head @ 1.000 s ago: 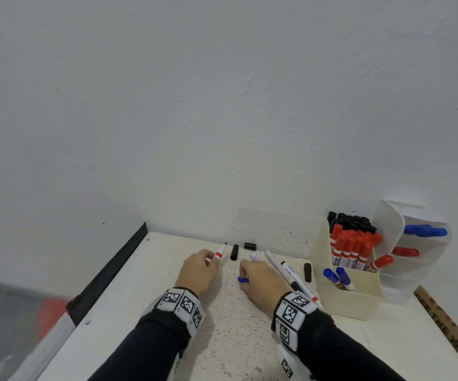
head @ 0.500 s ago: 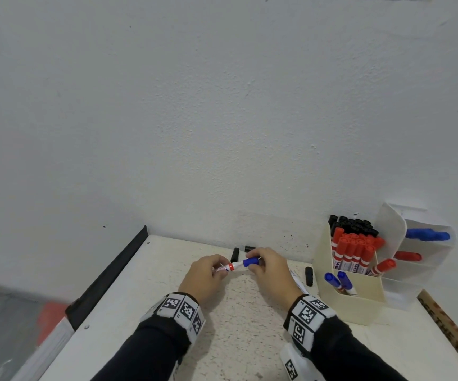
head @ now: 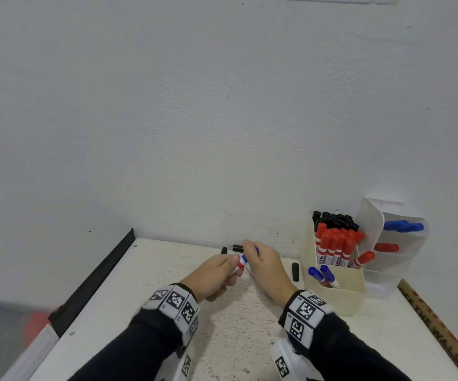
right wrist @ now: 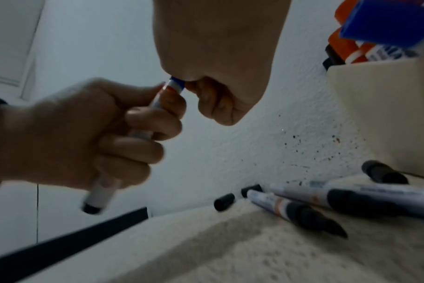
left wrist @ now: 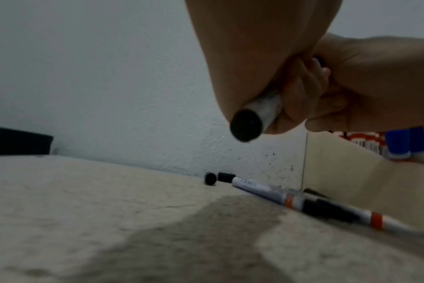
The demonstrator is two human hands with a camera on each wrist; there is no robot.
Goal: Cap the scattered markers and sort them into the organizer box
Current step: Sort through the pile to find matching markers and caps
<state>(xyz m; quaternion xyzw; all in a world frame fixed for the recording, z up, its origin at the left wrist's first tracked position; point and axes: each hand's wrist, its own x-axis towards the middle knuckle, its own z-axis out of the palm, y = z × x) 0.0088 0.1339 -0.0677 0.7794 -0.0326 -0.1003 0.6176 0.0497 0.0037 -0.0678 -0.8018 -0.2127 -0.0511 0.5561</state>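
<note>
My left hand (head: 229, 269) grips the barrel of a white marker (right wrist: 102, 188) with a red band and a black end, held above the table. The right hand (head: 251, 255) pinches a blue cap (right wrist: 176, 84) that sits over the marker's tip; how far the cap is seated is hidden by my fingers. Two uncapped black-tipped markers (right wrist: 295, 210) (right wrist: 356, 198) lie on the table under the right hand, hidden in the head view. Three loose black caps (head: 224, 250) (head: 237, 247) (head: 295, 271) lie near the wall. The cream organizer box (head: 335, 296) holds black, red and blue markers.
A white tiered organizer (head: 398, 268) behind the cream box holds blue and red markers. The wall (head: 222, 133) runs close behind the table. A black strip (head: 95, 279) edges the table's left side. A wooden ruler (head: 436, 325) lies along the right edge.
Both hands rose from the table, left with the marker and right with the blue cap. They came together and the cap now sits over the marker's tip.
</note>
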